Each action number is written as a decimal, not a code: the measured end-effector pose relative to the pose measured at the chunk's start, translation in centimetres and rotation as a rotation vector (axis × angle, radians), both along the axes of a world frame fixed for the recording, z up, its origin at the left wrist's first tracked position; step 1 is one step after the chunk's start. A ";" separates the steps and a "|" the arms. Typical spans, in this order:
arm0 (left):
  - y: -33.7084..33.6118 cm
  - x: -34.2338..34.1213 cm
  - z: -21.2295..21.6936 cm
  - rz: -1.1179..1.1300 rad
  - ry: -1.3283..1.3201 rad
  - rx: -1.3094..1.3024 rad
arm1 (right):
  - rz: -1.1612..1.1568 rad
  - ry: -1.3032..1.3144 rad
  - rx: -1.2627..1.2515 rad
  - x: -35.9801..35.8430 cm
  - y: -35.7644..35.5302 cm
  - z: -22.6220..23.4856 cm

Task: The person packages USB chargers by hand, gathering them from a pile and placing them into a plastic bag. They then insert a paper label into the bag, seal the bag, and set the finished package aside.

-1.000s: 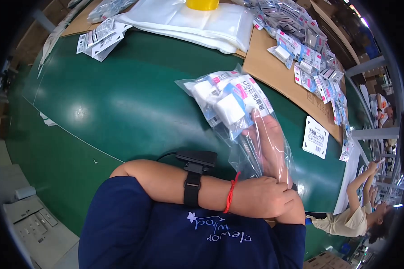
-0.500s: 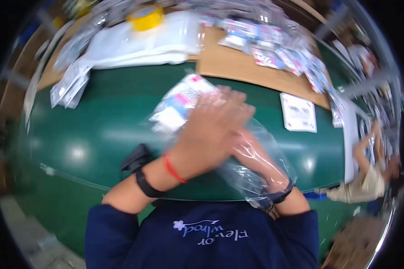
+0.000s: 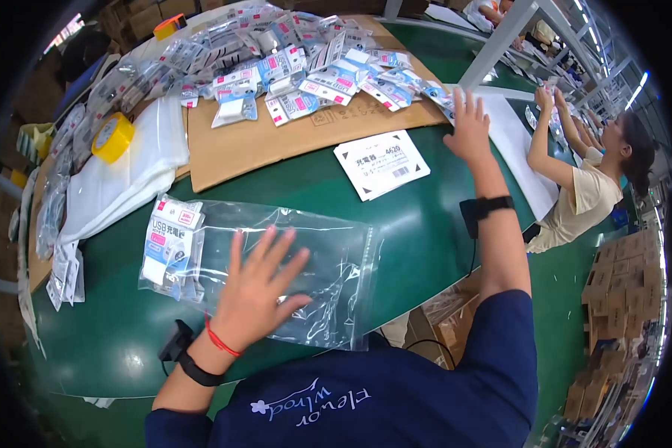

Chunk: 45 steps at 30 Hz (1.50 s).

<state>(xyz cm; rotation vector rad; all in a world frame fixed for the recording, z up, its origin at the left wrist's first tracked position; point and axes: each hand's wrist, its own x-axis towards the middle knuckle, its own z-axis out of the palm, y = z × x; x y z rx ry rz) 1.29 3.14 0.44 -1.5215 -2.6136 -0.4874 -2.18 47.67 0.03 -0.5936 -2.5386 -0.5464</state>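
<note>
Lying on the green surface (image 3: 112,328), the clear bag (image 3: 328,261) was under the splayed left hand (image 3: 254,291); the right hand (image 3: 469,133), wide, hung beside loose packets (image 3: 332,84); a hasty sweep might have scattered them.

The left hand (image 3: 254,295) lies palm down, its back turned up, the four fingers (image 3: 260,250) fanned apart and pointing away from the body, the thumb (image 3: 291,305) stretched out to the right. Its wrist (image 3: 211,355) runs nearly in line with the left forearm (image 3: 178,392), which slants inward from the lower left. The right hand (image 3: 470,140) is much farther from the torso (image 3: 336,407), fingers extended forward and slightly parted, its thumb out to the left. Behind it, the bare right forearm (image 3: 502,250) reaches almost straight ahead from the short-sleeved upper arm (image 3: 500,336). The two hands are well apart, neither closed into a grip.
</note>
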 end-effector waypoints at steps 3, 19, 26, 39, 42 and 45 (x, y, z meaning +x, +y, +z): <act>1.4 0.5 0.1 -0.056 -0.016 0.076 | 0.072 -0.027 0.212 -1.7 4.8 -3.6; 6.4 -1.5 2.4 0.102 0.338 0.361 | 0.773 0.033 -2.014 2.2 -15.3 5.3; 3.4 -4.2 1.8 0.047 0.254 0.735 | 0.889 -0.126 -2.225 4.7 -22.3 7.2; -1.4 -3.6 0.5 0.258 -1.415 1.543 | 0.850 -0.017 -2.048 2.7 -23.6 2.9; -2.0 -3.7 -0.8 0.436 -1.286 1.308 | 0.914 0.151 -1.976 2.6 -24.2 3.9; -0.9 -2.7 -1.1 0.239 -1.342 1.256 | 0.946 0.210 -1.751 2.7 -25.8 3.6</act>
